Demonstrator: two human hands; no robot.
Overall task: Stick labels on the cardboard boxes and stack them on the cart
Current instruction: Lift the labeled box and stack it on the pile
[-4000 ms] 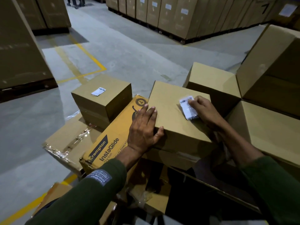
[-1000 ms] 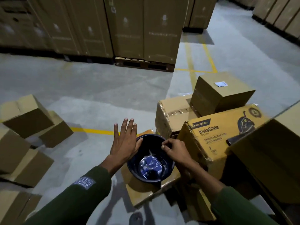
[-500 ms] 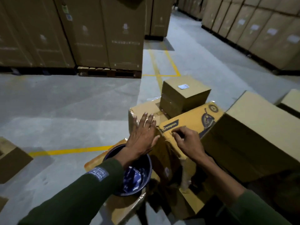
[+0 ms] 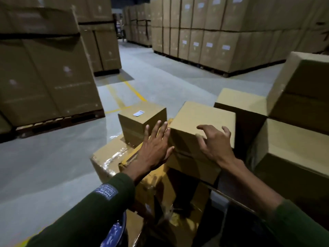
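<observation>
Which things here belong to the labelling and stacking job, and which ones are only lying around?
Belong to the job:
- plain box, between left hand and right hand
- small labelled box with its white label
- unlabelled boxes on the right

Only around:
- yellow printed carton underneath
- palletised stacks behind
- blue bowl, at bottom edge

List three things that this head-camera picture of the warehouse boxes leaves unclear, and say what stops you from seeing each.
1. Print on the small white label atop the small brown cardboard box: too small, head view.
2. Blue round tub: cut off by the bottom edge and hidden by the left sleeve.
3. Whether the plain brown cardboard box under the right hand carries a label: none shows on its visible top, but both hands, including the left hand, cover parts of it.
</observation>
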